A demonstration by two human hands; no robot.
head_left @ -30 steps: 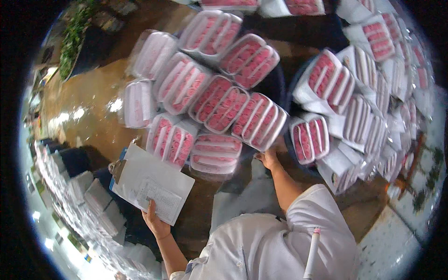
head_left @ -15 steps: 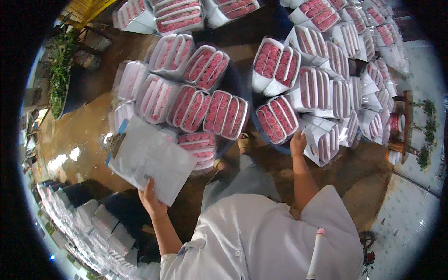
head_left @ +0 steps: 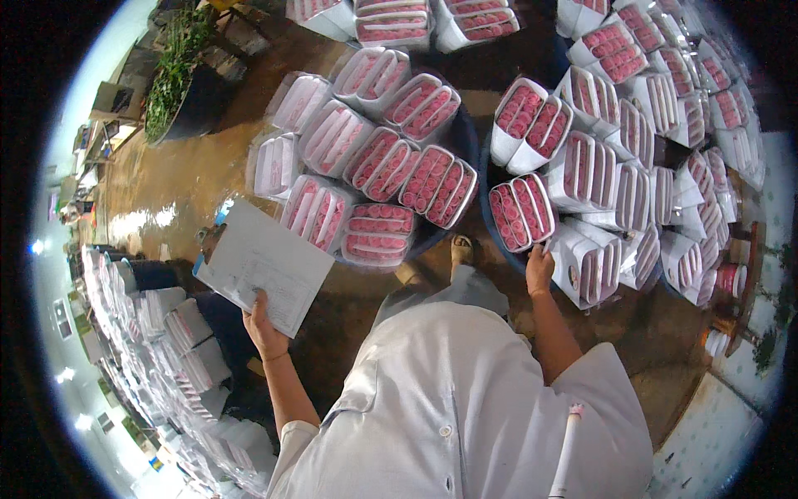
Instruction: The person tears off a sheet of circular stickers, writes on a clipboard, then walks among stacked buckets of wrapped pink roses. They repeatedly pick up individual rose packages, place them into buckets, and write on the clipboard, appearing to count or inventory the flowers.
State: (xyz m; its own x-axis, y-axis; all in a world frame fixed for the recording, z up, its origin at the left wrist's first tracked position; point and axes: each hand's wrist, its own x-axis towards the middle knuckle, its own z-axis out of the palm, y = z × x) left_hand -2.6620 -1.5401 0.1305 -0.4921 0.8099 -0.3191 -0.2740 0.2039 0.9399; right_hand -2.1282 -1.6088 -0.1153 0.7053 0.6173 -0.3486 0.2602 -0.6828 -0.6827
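Observation:
A clipboard (head_left: 270, 264) with white sheets of paper is in my left hand (head_left: 264, 326). My thumb lies over the paper and my fingers are behind the board. The board tilts over the floor, beside a group of pink rose bundles (head_left: 378, 233) in white wrapping. On the right, my right hand (head_left: 539, 272) is closed at the lower edge of a rose bundle (head_left: 520, 212) wrapped in white. A thin, light thing shows near its fingertips, too small to name. Whether the fingers touch the wrapping I cannot tell.
Dark blue tubs (head_left: 490, 237) hold the rose bundles. More wrapped bundles (head_left: 158, 366) fill the lower left. A tub of green foliage (head_left: 179, 75) stands at the far left on the wet brown floor (head_left: 179, 187). A white panel (head_left: 706, 424) is at the right.
My view has shifted, so the tubs and bundles sit further right. The clipboard's sheet now shows more plainly. My right hand stays beside the same rose bundle.

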